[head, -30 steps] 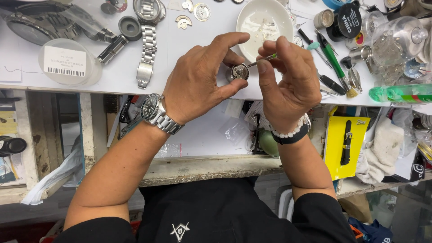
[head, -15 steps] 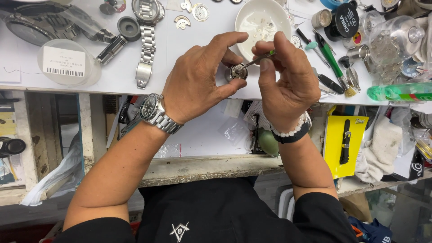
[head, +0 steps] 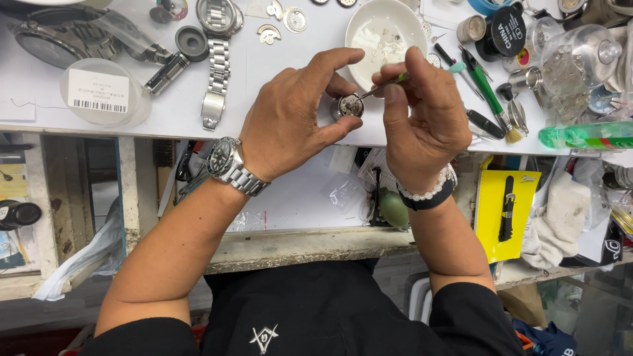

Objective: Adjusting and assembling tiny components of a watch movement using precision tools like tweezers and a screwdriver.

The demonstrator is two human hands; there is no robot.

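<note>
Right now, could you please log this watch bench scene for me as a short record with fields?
left hand: pinches a small round watch movement between thumb and fingers
right hand: holds a thin green-handled tool, tip at the movement
behind hands: white dish
bench left: steel bracelet watch, clear labelled lid
bench right: green brush

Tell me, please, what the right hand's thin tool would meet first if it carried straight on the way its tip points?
The right hand aims its thin tool left and slightly down. Its tip seems already at the small round watch movement pinched in the left hand, so it would meet that first; whether they touch is unclear.
</note>
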